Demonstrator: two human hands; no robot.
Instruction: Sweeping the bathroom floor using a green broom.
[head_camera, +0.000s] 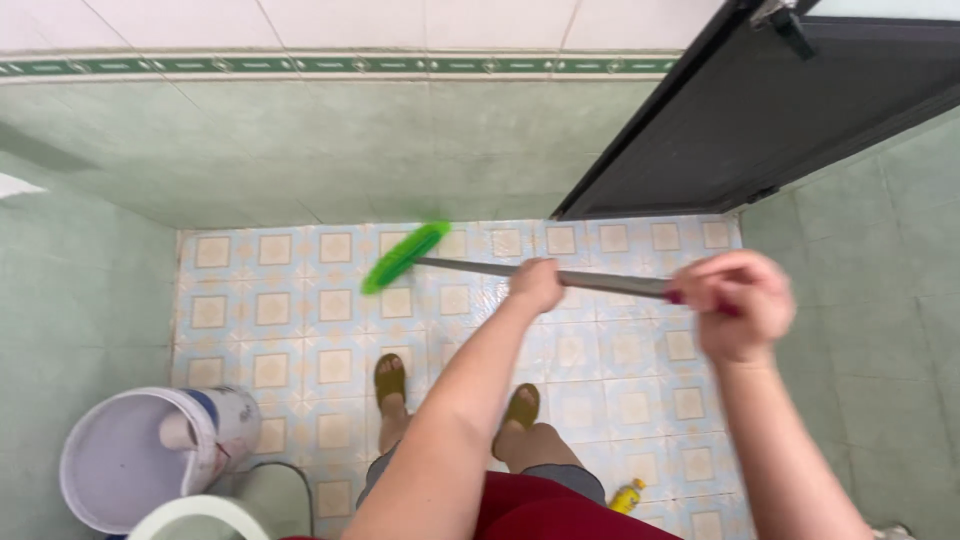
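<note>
I look straight down at a small tiled bathroom floor. My left hand (537, 284) grips the middle of a long grey metal handle (470, 266). My right hand (737, 303) is closed around the handle's near end, blurred by motion. The handle ends in a bright green brush head (402, 256), which rests on the patterned floor tiles (272, 310) close to the far wall. Both my feet in olive sandals (390, 378) stand on the tiles below the handle.
A white plastic bucket (150, 455) stands at lower left, with a white rim (190, 515) beneath it. A dark door (760, 110) stands ajar at upper right. A small yellow bottle (627, 495) lies on the floor. Green wall tiles (300, 150) enclose the space.
</note>
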